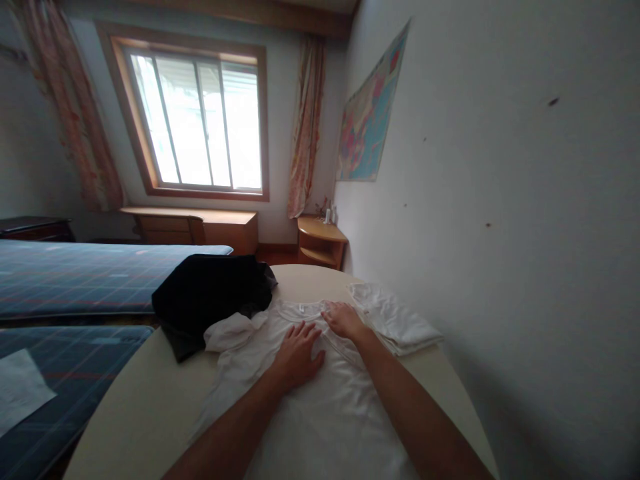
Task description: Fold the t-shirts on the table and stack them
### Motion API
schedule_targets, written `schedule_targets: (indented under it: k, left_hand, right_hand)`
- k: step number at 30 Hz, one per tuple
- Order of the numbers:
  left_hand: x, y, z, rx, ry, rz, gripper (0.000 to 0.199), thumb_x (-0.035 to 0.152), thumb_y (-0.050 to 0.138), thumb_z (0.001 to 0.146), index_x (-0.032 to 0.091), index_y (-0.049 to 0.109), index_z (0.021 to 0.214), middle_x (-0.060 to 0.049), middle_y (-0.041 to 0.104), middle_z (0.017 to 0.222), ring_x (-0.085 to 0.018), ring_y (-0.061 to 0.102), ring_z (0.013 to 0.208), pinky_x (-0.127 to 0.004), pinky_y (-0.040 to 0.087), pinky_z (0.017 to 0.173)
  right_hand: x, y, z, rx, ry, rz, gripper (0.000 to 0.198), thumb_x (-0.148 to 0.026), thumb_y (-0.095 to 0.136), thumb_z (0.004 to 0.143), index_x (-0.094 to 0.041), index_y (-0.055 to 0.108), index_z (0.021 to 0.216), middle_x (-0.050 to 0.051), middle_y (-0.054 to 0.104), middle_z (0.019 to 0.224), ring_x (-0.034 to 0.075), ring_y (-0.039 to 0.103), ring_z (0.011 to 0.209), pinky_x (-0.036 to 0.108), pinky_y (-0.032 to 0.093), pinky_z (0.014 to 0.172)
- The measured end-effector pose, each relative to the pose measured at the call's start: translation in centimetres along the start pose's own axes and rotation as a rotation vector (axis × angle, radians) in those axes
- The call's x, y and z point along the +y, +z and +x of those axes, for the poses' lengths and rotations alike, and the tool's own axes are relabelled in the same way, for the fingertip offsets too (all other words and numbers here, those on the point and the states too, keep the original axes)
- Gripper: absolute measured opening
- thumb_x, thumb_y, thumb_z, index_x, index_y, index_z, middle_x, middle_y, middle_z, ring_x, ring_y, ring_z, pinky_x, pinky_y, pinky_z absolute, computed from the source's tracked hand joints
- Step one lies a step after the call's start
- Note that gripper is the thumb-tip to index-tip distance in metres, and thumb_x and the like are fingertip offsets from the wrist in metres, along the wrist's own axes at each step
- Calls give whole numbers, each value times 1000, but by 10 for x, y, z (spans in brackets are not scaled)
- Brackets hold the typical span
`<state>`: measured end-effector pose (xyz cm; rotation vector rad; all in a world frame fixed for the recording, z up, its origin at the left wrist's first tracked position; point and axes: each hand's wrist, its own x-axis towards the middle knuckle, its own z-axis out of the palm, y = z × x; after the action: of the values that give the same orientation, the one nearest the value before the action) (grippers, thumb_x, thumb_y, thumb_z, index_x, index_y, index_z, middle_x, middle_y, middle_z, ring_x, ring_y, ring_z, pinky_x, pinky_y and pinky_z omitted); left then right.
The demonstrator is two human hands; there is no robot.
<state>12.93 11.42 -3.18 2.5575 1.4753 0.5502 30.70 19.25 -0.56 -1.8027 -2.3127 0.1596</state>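
A white T-shirt (pixel 320 413) lies spread on the round table with its neckline at the far side and a small label inside the collar. My left hand (pixel 299 357) rests flat on the upper chest of the shirt, fingers apart. At the right part of the neckline, my right hand (pixel 343 320) has its fingers bent and closed on the collar fabric; its thumb is hidden. Just right of that hand sits a folded white garment (pixel 400 320). To the left, a dark bundle of clothing (pixel 213 290) touches the shirt's left sleeve (pixel 235 331).
The cream round table (pixel 145 400) stands close to the white wall (pixel 525 280) on the right. Two blue plaid mattresses (pixel 100 277) are at the left, with a paper sheet (pixel 23 387) on the nearer one. A corner shelf (pixel 323 230) and low desk (pixel 230 220) stand behind.
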Motion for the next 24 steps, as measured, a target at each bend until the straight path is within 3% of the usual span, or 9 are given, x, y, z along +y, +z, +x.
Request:
schedule_targets:
  k: [4, 9, 13, 17, 21, 24]
  left_hand:
    - [-5, 2, 3, 63, -113, 31, 54, 41, 46, 91, 25, 47, 143, -6, 42, 152, -30, 32, 143, -47, 22, 118]
    - [-9, 5, 5, -21, -157, 52, 66, 54, 47, 90, 28, 38, 150, -9, 31, 159, -37, 22, 146, -55, 17, 117]
    - [-7, 1, 4, -28, -101, 32, 68, 53, 46, 91, 32, 27, 154, -6, 26, 161, -36, 16, 148, -54, 16, 118]
    - [-7, -4, 3, -82, 80, 6, 55, 48, 43, 95, 36, 38, 148, -2, 28, 160, -31, 19, 148, -52, 18, 118]
    - [-11, -2, 3, -73, 123, -4, 51, 43, 44, 95, 33, 44, 145, -2, 36, 157, -31, 26, 146, -53, 20, 118]
    - [-13, 2, 4, -4, 226, -36, 52, 31, 48, 93, 29, 44, 145, -3, 43, 152, -26, 36, 141, -46, 26, 118]
  right_hand:
    - [3, 20, 11, -15, 65, 11, 56, -44, 34, 99, -16, 41, 146, 16, 40, 153, 28, 35, 141, 49, 21, 115]
    - [9, 27, 3, -9, 74, 34, 60, -46, 24, 101, -15, 34, 151, 11, 29, 159, 27, 21, 148, 48, 12, 118]
    - [18, 18, -17, 86, 52, 29, 60, -43, 28, 101, -6, 41, 146, 17, 36, 155, 25, 27, 145, 41, 17, 118]
    - [29, 11, -49, 174, 37, -20, 52, -35, 35, 99, -6, 49, 140, 19, 44, 149, 26, 35, 141, 38, 23, 116]
    - [40, 0, -83, 199, 202, -81, 41, -23, 40, 94, -11, 57, 130, 18, 59, 132, 26, 54, 122, 34, 38, 103]
    - [48, -10, -102, 151, 350, -55, 32, -30, 48, 92, -12, 64, 114, 17, 67, 116, 26, 63, 105, 31, 44, 88]
